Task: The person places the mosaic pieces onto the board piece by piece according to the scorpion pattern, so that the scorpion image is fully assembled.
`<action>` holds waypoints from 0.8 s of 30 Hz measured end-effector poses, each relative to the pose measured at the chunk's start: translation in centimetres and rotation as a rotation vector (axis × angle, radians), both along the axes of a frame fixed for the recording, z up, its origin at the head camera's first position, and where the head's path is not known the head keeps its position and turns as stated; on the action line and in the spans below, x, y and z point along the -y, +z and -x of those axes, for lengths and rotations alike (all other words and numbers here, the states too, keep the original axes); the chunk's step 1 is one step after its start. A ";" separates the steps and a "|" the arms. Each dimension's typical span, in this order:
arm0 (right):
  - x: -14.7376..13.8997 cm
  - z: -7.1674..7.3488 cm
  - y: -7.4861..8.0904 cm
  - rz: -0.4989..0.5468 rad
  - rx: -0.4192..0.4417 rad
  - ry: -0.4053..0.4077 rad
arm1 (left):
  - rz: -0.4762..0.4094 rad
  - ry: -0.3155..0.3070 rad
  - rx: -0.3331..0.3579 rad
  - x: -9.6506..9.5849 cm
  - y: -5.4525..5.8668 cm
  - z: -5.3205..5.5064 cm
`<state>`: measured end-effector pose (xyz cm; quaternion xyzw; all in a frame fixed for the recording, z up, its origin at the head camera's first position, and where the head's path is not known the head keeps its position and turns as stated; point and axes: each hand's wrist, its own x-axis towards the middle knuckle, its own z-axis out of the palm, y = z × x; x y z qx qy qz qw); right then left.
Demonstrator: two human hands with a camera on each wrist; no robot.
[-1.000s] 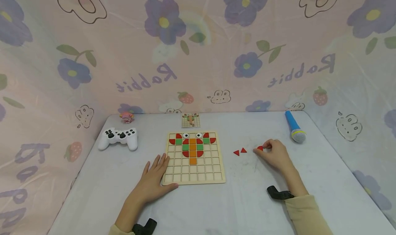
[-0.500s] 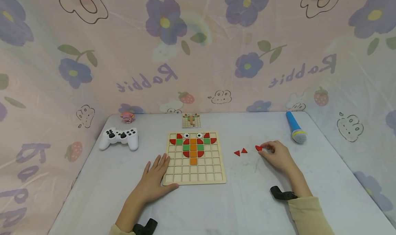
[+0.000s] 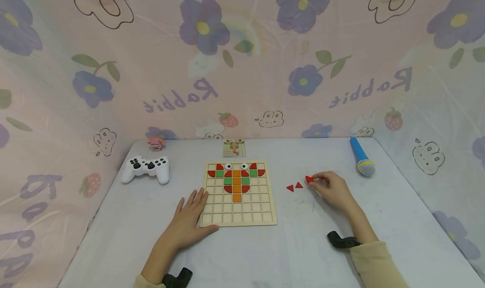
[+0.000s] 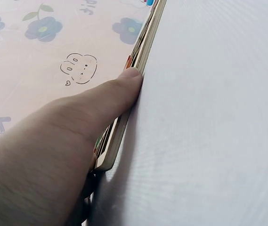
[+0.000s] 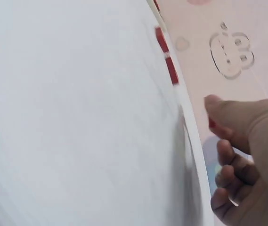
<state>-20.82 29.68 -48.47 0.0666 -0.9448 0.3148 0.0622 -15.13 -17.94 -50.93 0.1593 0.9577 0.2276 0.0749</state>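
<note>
My left hand lies with spread, straight fingers against the left side of a wooden grid board. Its thumb touches the board's front edge, as the left wrist view also shows. Red, green and orange tiles and two eye tiles fill part of the board's upper half. To the right of the board, my right hand pinches a small red tile between thumb and forefinger, above the table. The fingers partly hide its shape. Just left of it, two red triangle tiles lie on the table.
A small pattern card lies behind the board. On the left are a white game controller and a pink figurine. A blue toy microphone lies at the back right. Printed cloth walls enclose the table.
My right hand has moved a little left toward the red triangles, carrying the red tile, which has turned in its fingers. The left hand stays still on the board.
</note>
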 end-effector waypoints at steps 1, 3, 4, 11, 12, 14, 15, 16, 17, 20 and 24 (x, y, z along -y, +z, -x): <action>0.6 -0.1 0.2 0.008 -0.001 0.006 | 0.000 0.000 0.002 0.0 0.0 0.0; 1.8 -0.2 0.5 0.024 -0.002 0.023 | 0.000 0.002 0.002 0.0 0.0 0.0; 2.5 -0.3 0.6 0.032 -0.004 0.035 | 0.000 0.002 0.004 0.0 0.0 0.0; 7.5 -0.1 1.6 0.040 -0.035 0.134 | -0.015 0.000 0.011 0.0 0.1 -0.1; 8.2 -0.1 1.6 0.042 -0.043 0.153 | -0.015 0.000 0.011 0.0 0.1 -0.1; 9.5 -0.1 1.5 0.038 -0.062 0.199 | -0.012 0.001 0.013 0.0 0.0 0.0; 10.2 -0.1 1.4 0.036 -0.066 0.220 | -0.011 0.001 0.013 0.0 0.0 0.0; 10.9 -0.2 1.4 0.035 -0.065 0.242 | -0.010 0.001 0.013 0.0 0.0 0.0; 11.5 -0.2 1.3 0.035 -0.065 0.269 | -0.011 0.001 0.014 0.0 0.0 0.0; 13.4 -0.5 1.1 0.037 -0.043 0.349 | -0.010 0.001 0.014 0.0 0.1 0.0; 15.5 -0.9 0.9 0.029 0.000 0.431 | -0.012 0.001 0.018 0.0 0.2 0.0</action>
